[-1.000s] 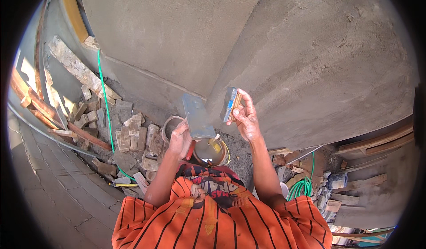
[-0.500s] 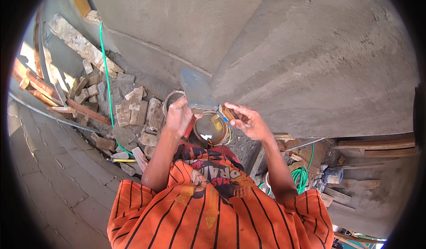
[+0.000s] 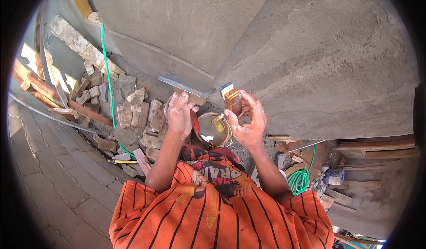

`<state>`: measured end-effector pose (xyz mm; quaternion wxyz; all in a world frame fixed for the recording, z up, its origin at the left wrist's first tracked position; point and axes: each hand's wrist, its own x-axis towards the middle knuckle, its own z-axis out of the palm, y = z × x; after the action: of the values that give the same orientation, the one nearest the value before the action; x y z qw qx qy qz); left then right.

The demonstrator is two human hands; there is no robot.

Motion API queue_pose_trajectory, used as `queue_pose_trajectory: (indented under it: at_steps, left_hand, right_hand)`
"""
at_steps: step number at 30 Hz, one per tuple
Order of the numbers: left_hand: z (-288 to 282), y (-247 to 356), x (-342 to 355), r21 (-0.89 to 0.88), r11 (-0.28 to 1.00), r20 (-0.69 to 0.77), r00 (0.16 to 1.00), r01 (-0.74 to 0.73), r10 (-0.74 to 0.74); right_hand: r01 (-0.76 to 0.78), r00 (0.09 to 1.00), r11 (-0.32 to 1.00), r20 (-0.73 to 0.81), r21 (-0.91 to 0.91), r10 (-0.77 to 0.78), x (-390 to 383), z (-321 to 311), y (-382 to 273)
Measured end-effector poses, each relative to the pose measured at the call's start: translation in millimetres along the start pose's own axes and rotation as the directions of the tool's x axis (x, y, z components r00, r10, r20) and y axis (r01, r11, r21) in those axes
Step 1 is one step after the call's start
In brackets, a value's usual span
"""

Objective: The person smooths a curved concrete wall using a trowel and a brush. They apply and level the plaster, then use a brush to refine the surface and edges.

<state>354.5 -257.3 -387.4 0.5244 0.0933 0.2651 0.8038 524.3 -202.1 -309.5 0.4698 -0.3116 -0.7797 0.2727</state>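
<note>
My left hand (image 3: 179, 115), fingers curled, grips a flat grey plastering float (image 3: 186, 84) from beneath. Its plate is tipped nearly edge-on. A red handle-like piece (image 3: 194, 121) shows beside that palm; I cannot tell whether it belongs to the float. In my right hand (image 3: 249, 120), between thumb and fingers, is a brown ridged block (image 3: 233, 100) with a blue and pale end, held upright just right of the float and apart from it. Below and between both hands stands a round bucket (image 3: 228, 135) of greyish liquid with a yellow object (image 3: 218, 123) in it.
A grey plastered wall (image 3: 310, 71) rises ahead and to the right. Broken bricks (image 3: 133, 109) lie heaped at left, crossed by a green hose (image 3: 108, 71). More hose lies coiled (image 3: 298, 180) at right near wooden boards (image 3: 377, 144). Grey paving (image 3: 57, 173) spreads at lower left.
The float has tipped from broad-side view to nearly edge-on and shifted left. My right hand has raised the brown block and turned it upright, away from the float's edge.
</note>
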Motion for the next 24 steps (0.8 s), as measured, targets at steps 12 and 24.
queue_pose_trajectory:
  at_steps: [12, 24]
  left_hand:
    - [15.9, 2.2, -10.3, 0.006, 0.998, 0.088, 0.994, -0.066, 0.066]
    - [-4.6, -3.9, -10.9, -0.033, 0.999, 0.064, 0.998, 0.032, -0.03]
  right_hand:
    - [-0.14, 0.989, 0.989, -0.056, -0.046, 0.138, -2.5, 12.2, 33.5]
    - [-0.287, 0.94, 0.513, 0.134, 0.809, 0.313, 83.2, -51.4, -1.0]
